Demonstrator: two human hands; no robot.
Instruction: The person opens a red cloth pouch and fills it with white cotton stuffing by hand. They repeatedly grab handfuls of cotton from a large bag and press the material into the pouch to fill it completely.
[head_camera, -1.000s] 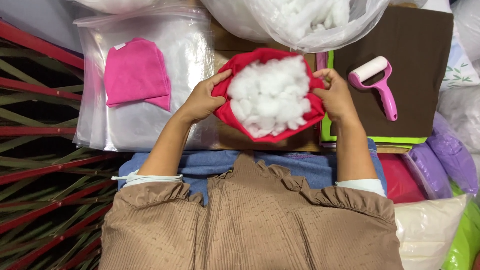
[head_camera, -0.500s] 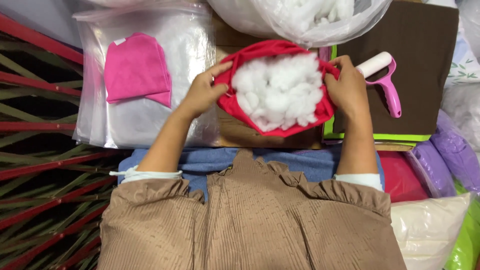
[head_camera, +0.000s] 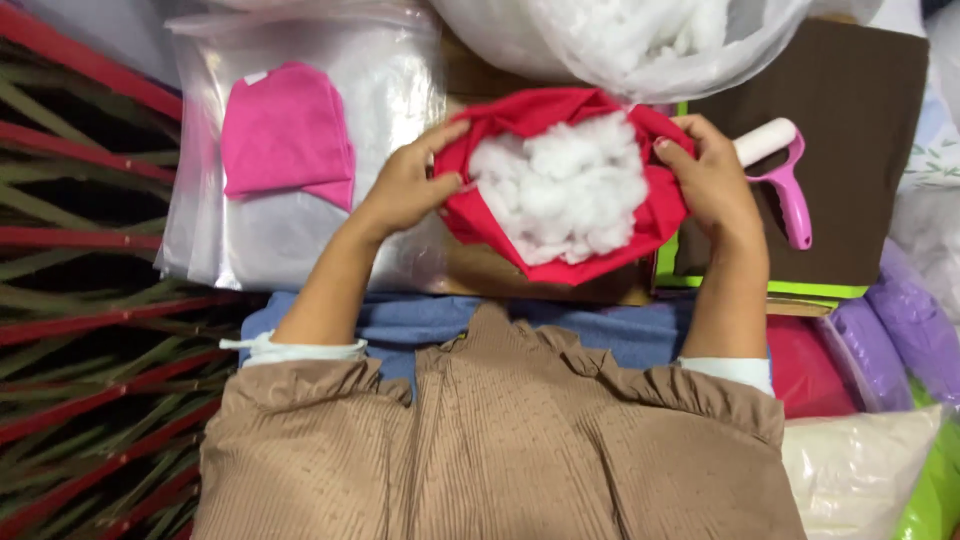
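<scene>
A red cloth cover (head_camera: 560, 255) sat in the middle of the scene, just in front of the person. It was open at the top like a bowl. It was full of soft white stuffing (head_camera: 560, 185) that puffed up in the middle. The cover was held up over a brown tabletop (head_camera: 500, 275).

The left hand (head_camera: 405, 185) gripped the left edge of the red cover, with the fingers curled around the cloth. The right hand (head_camera: 712, 180) gripped the right edge the same way, with the thumb on the rim near the stuffing. Both hands were closed on the cloth.

Just far of the cover was a big clear plastic bag (head_camera: 620, 40) with more white stuffing inside. Its bottom hung close to the far rim of the red cover.

To the left lay a pile of flat clear plastic bags (head_camera: 300, 240). A pink cloth piece (head_camera: 285, 135) was inside the top one. Further left were red and green bars (head_camera: 90, 250).

To the right lay a dark brown sheet (head_camera: 850, 130) on top of a bright green one (head_camera: 760, 288). A pink lint roller (head_camera: 785, 175) with a white roll lay on the brown sheet, just beside the right hand. Purple packs (head_camera: 900, 330) and a cream pillow (head_camera: 860, 470) were at the near right.

The person wore a tan top (head_camera: 490, 440) with white cuffs, and blue cloth (head_camera: 420, 325) lay over the lap.
</scene>
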